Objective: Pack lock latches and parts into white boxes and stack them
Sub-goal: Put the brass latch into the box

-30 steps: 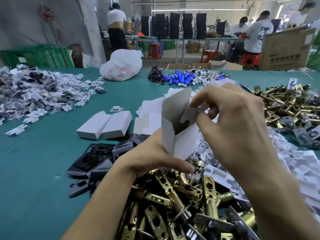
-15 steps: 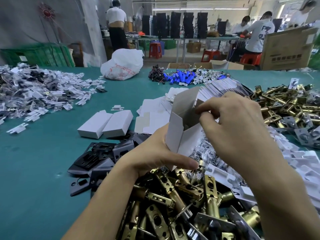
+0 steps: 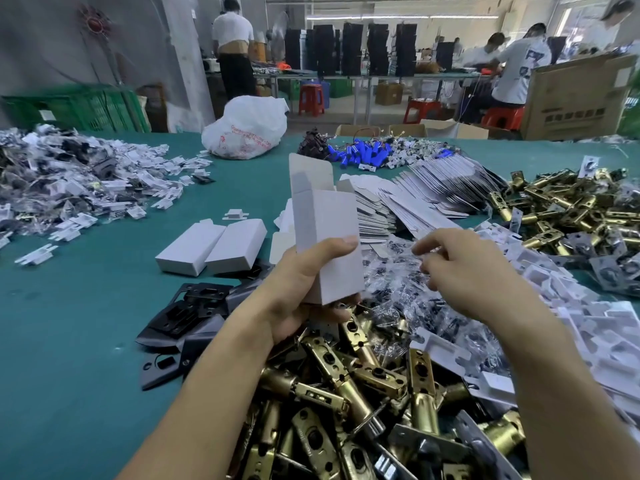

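The white box (image 3: pixel 322 220) stands upright above the heap of brass latches (image 3: pixel 332 386), its top flap open; the right hand (image 3: pixel 464 271) has left that flap and dropped to the clear parts bags (image 3: pixel 391 289), fingers half curled, whether pinching one I cannot tell; the left hand (image 3: pixel 298 292) grips the box's lower half, thumb across its front.

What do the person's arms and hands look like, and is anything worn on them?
Both the left hand and the right hand are bare: no gloves, and no rings that show. The left forearm and the right forearm are bare too, with no sleeve, watch or bracelet in view. The left thumbnail is cut short.
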The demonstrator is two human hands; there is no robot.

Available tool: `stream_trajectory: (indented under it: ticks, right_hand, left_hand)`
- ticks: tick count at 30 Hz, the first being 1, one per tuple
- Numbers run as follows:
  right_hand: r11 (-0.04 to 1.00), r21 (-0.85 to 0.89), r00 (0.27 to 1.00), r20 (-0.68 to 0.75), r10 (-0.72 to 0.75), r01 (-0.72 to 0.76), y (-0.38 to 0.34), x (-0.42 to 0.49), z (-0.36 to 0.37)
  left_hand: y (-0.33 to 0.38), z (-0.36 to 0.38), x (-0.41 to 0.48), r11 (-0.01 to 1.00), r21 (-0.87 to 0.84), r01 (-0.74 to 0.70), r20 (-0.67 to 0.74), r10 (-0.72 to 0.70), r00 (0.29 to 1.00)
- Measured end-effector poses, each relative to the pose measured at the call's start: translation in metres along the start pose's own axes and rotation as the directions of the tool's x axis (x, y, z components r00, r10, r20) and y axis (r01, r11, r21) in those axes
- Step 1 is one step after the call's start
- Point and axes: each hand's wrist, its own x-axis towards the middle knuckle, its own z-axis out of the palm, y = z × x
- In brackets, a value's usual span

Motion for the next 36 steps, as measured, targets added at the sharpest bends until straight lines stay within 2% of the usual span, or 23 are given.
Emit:
stream_trajectory:
  ticks: [2, 4, 7, 9, 12, 15, 21, 24, 27, 29, 30, 32, 33, 34, 36]
  right_hand:
    - [1.000, -0.002, 1.000, 0.004, -0.012, 0.012, -0.001, -0.001, 0.001]
    - [0.997, 0.036, 0.995, 0.065, -0.073, 0.071, -0.004, -0.002, 0.001]
    - [0.966, 0.196, 0.923, 0.313, -0.222, 0.166, -0.012, -0.008, -0.004]
    - [0.944, 0.283, 0.865, 0.416, -0.281, 0.171, -0.014, -0.010, -0.004]
    - [0.898, 0.438, 0.872, 0.421, -0.249, 0.044, -0.016, -0.013, -0.001]
    - [0.827, 0.562, 0.852, 0.436, -0.290, -0.006, -0.021, -0.015, 0.005]
    - [0.679, 0.719, 0.845, 0.449, -0.290, -0.149, -0.023, -0.015, 0.013]
    - [0.602, 0.773, 0.845, 0.447, -0.294, -0.200, -0.021, -0.014, 0.015]
    - [0.560, 0.790, 0.875, 0.432, -0.219, -0.250, -0.017, -0.010, 0.018]
    - [0.531, 0.809, 0.908, 0.388, -0.159, -0.253, -0.013, -0.007, 0.019]
    - [0.511, 0.824, 0.921, 0.363, -0.141, -0.246, -0.012, -0.006, 0.017]
    - [0.476, 0.847, 0.938, 0.326, -0.116, -0.236, -0.009, -0.004, 0.014]
    - [0.468, 0.852, 0.942, 0.318, -0.107, -0.234, -0.009, -0.003, 0.012]
    - [0.468, 0.853, 0.944, 0.314, -0.102, -0.233, -0.008, -0.003, 0.011]
    - [0.489, 0.842, 0.943, 0.316, -0.103, -0.229, -0.008, -0.003, 0.009]
  left_hand:
    - [-0.001, 0.000, 0.000, 1.000, 0.024, -0.010, 0.012, 0.010, 1.000]
    - [-0.003, 0.000, 0.000, 0.995, 0.098, -0.021, 0.041, 0.017, 0.999]
    - [-0.005, -0.001, -0.001, 0.985, 0.167, -0.041, 0.083, 0.027, 0.996]
    - [-0.004, 0.000, -0.001, 0.985, 0.163, -0.057, 0.058, 0.048, 0.997]
    - [-0.003, 0.000, -0.002, 0.982, 0.158, -0.107, 0.087, 0.094, 0.992]
    - [-0.001, 0.002, -0.006, 0.971, 0.180, -0.160, 0.155, 0.133, 0.979]
    - [0.002, 0.007, -0.009, 0.962, 0.213, -0.171, 0.091, 0.155, 0.984]
    - [0.004, 0.008, -0.009, 0.931, 0.329, -0.161, 0.059, 0.149, 0.987]
    - [0.018, -0.004, -0.010, 0.823, 0.561, -0.087, 0.021, 0.091, 0.996]
    - [0.027, -0.024, -0.009, 0.791, 0.611, -0.015, -0.160, 0.142, 0.977]
    - [0.028, -0.037, -0.007, 0.744, 0.668, 0.016, -0.286, 0.236, 0.929]
    - [0.025, -0.060, -0.004, 0.445, 0.867, 0.224, -0.425, 0.426, 0.799]
    - [0.022, -0.067, -0.004, 0.316, 0.890, 0.329, -0.445, 0.441, 0.779]
    - [0.018, -0.071, -0.004, 0.245, 0.885, 0.396, -0.464, 0.395, 0.793]
    - [0.009, -0.071, -0.001, 0.204, 0.867, 0.454, -0.493, 0.230, 0.839]
